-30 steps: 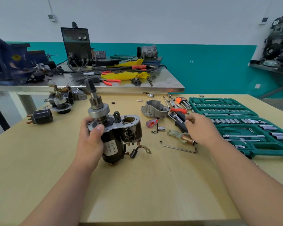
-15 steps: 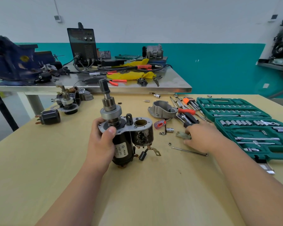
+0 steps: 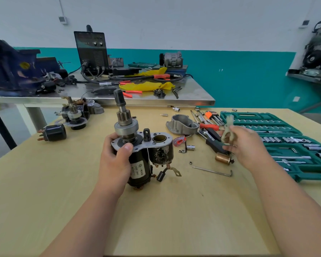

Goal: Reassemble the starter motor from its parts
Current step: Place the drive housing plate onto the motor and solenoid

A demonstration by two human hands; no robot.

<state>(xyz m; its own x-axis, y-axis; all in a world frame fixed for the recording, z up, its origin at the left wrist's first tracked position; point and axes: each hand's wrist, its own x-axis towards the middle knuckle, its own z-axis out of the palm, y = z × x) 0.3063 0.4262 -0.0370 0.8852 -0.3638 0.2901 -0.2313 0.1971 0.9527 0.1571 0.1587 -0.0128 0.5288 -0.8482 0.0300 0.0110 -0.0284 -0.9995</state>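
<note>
Both grips are closed: left hand (image 3: 115, 160) round the starter motor (image 3: 138, 165), right hand (image 3: 246, 145) pinching a pale fork (image 3: 227, 131) nearby.

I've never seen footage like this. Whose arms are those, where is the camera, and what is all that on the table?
No machine here: a person works bare-handed, and the one camera sits on their head, looking down. The left hand grips the starter motor, held upright with its shaft pointing up. The right hand holds a pale forked part, which is blurred. On the wooden table lie a green socket set, a grey metal cover, a brass-coloured cylinder and a thin hex key.
</note>
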